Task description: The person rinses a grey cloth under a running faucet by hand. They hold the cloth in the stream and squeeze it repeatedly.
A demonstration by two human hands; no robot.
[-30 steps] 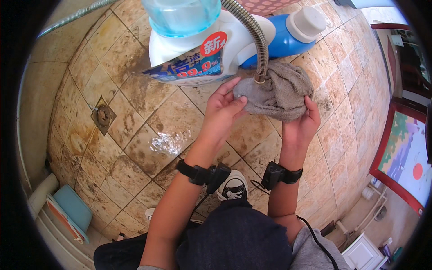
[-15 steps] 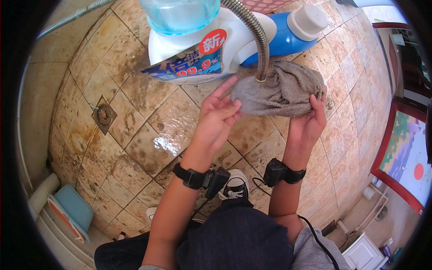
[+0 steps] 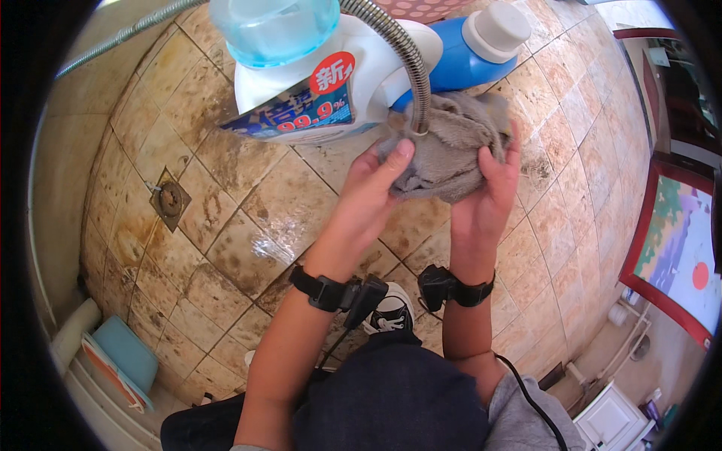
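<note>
A wet greyish-brown cloth [image 3: 444, 161] is bunched between my two hands, below the mouth of a flexible metal spout [image 3: 415, 79]. My left hand [image 3: 380, 177] grips its left side, the thumb lying on top. Round the right end, my right hand [image 3: 485, 188] is closed with the thumb on the front and fingers behind. The spout's tip reaches down to the cloth; whether they touch, I cannot tell. Just beyond the cloth stand a white detergent jug [image 3: 368, 68] with a clear blue cap [image 3: 278, 30] and a blue bottle [image 3: 459, 56] with a pale cap.
Stained, wet floor tiles [image 3: 278, 192] lie beneath, with a square drain [image 3: 171, 198] at the left. A metal hose [image 3: 128, 37] crosses the upper left. A blue folded stool or board [image 3: 124, 361] leans at the lower left. A red-framed picture [image 3: 681, 240] is at the right.
My hands have come closer together, squeezing the cloth from a stretched shape into a compact bunch. The right hand has shifted left. The whole view has moved slightly.
</note>
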